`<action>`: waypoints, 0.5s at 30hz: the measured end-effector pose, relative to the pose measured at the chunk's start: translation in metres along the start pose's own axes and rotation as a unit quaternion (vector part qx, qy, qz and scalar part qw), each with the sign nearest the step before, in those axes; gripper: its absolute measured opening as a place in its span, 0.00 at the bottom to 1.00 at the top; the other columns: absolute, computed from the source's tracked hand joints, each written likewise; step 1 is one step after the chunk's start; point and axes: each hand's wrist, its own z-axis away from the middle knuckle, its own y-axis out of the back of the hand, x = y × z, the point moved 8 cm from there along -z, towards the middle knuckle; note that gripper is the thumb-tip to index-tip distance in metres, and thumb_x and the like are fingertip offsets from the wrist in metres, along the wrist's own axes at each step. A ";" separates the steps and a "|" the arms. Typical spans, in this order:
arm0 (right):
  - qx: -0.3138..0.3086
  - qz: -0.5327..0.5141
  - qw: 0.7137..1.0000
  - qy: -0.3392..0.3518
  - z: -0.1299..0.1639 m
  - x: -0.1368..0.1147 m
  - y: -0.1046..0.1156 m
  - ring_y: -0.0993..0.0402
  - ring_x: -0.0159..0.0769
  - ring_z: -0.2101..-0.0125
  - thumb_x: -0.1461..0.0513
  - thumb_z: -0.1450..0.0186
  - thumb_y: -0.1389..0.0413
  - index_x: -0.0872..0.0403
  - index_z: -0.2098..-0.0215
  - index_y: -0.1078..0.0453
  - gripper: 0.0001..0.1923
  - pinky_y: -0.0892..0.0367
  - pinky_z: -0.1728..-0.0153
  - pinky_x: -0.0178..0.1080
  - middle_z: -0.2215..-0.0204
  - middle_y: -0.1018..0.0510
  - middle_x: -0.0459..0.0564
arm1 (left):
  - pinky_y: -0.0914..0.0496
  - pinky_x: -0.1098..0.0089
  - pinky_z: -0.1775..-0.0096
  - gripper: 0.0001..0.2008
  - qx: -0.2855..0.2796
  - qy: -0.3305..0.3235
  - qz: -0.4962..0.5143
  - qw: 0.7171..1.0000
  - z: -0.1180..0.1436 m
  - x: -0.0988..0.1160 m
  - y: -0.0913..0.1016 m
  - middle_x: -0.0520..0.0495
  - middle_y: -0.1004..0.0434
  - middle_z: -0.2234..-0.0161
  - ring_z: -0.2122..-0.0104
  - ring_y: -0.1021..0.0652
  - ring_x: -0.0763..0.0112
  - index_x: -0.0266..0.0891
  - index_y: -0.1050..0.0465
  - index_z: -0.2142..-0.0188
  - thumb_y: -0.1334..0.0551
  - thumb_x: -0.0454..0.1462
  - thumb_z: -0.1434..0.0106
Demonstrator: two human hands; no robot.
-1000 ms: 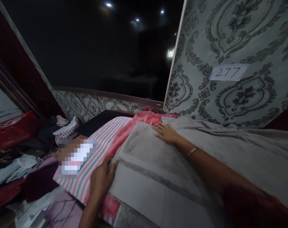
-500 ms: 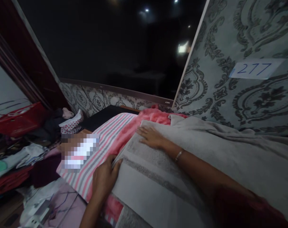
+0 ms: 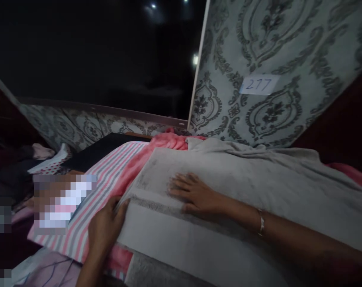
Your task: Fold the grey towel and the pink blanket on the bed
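Note:
A large grey towel (image 3: pixel 175 231) with a darker band lies spread over a pink fleece blanket (image 3: pixel 130 163), its near-left part folded over. My left hand (image 3: pixel 107 223) grips the towel's left edge, thumb on top and fingers curled down over the side, partly hidden. With fingers spread and palm down, my right hand (image 3: pixel 194 193) rests on the towel's upper face; its fingertips are blurred by motion. Beneath the pink blanket shows a striped pink, white and grey cloth (image 3: pixel 112 171).
Behind stands a large dark TV screen (image 3: pixel 94 52), beside patterned wallpaper (image 3: pixel 264 44) with a paper label (image 3: pixel 258 84) reading 277. A black flat surface (image 3: pixel 94 151) lies below the screen. Dotted white cloth (image 3: pixel 53 161) and other items sit at the left; a patch there is pixelated.
My right hand has slid over the towel from near its far-left corner toward me. My left hand keeps its hold on the edge. The view has turned right.

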 end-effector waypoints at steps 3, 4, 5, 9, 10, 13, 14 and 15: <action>-0.017 0.013 0.998 -0.055 0.034 0.036 -0.001 0.66 0.46 0.27 0.43 0.25 0.60 0.43 0.25 0.56 0.34 0.66 0.31 0.59 0.26 0.56 0.49 | 0.32 0.63 0.63 0.24 0.003 0.000 -0.014 1.000 -0.001 0.003 0.002 0.43 0.16 0.62 0.59 0.19 0.49 0.43 0.24 0.52 0.49 0.53 0.34; -0.016 0.027 0.994 -0.105 0.041 0.060 0.003 0.65 0.47 0.27 0.44 0.25 0.60 0.44 0.25 0.56 0.34 0.64 0.32 0.60 0.26 0.57 0.50 | 0.32 0.62 0.63 0.25 0.006 -0.003 -0.020 1.000 -0.001 0.005 0.003 0.42 0.16 0.62 0.59 0.19 0.49 0.43 0.23 0.51 0.49 0.53 0.34; -0.012 0.042 0.986 -0.164 0.046 0.087 0.009 0.63 0.48 0.28 0.46 0.25 0.59 0.44 0.25 0.55 0.33 0.62 0.32 0.60 0.26 0.57 0.51 | 0.32 0.62 0.64 0.25 0.011 -0.007 -0.027 1.000 -0.001 0.007 0.004 0.41 0.16 0.62 0.59 0.19 0.48 0.42 0.23 0.52 0.50 0.53 0.34; 0.013 0.066 0.922 -0.380 0.077 0.169 0.038 0.57 0.51 0.29 0.50 0.24 0.59 0.44 0.26 0.51 0.30 0.53 0.35 0.64 0.27 0.53 0.54 | 0.30 0.61 0.62 0.26 0.022 -0.029 -0.038 0.999 -0.001 0.012 0.010 0.39 0.16 0.59 0.58 0.19 0.48 0.39 0.23 0.52 0.51 0.52 0.34; 0.027 0.066 0.910 -0.409 0.087 0.175 0.044 0.57 0.53 0.29 0.50 0.24 0.59 0.45 0.26 0.51 0.30 0.52 0.36 0.65 0.27 0.53 0.55 | 0.29 0.61 0.61 0.26 0.018 -0.035 -0.037 0.999 -0.002 0.012 0.013 0.39 0.16 0.59 0.57 0.19 0.49 0.39 0.24 0.52 0.51 0.52 0.34; 0.062 0.055 0.915 -0.394 0.114 0.151 0.051 0.60 0.55 0.28 0.49 0.25 0.59 0.46 0.26 0.52 0.32 0.53 0.35 0.65 0.26 0.57 0.57 | 0.28 0.61 0.61 0.25 0.009 -0.044 -0.060 0.997 0.001 0.022 0.026 0.37 0.17 0.59 0.57 0.19 0.49 0.37 0.24 0.52 0.50 0.51 0.33; 0.064 0.046 0.929 -0.361 0.122 0.132 0.048 0.60 0.54 0.28 0.49 0.25 0.58 0.46 0.26 0.52 0.32 0.54 0.35 0.64 0.26 0.57 0.56 | 0.27 0.60 0.59 0.25 0.030 -0.052 -0.082 0.995 0.006 0.032 0.034 0.35 0.18 0.57 0.56 0.20 0.48 0.35 0.25 0.51 0.50 0.50 0.33; 0.058 0.034 0.945 -0.319 0.129 0.110 0.043 0.61 0.54 0.28 0.48 0.25 0.57 0.46 0.26 0.52 0.32 0.55 0.34 0.64 0.26 0.58 0.55 | 0.27 0.58 0.56 0.26 0.067 -0.071 -0.104 0.990 0.014 0.047 0.041 0.33 0.19 0.54 0.53 0.21 0.46 0.34 0.25 0.49 0.49 0.49 0.33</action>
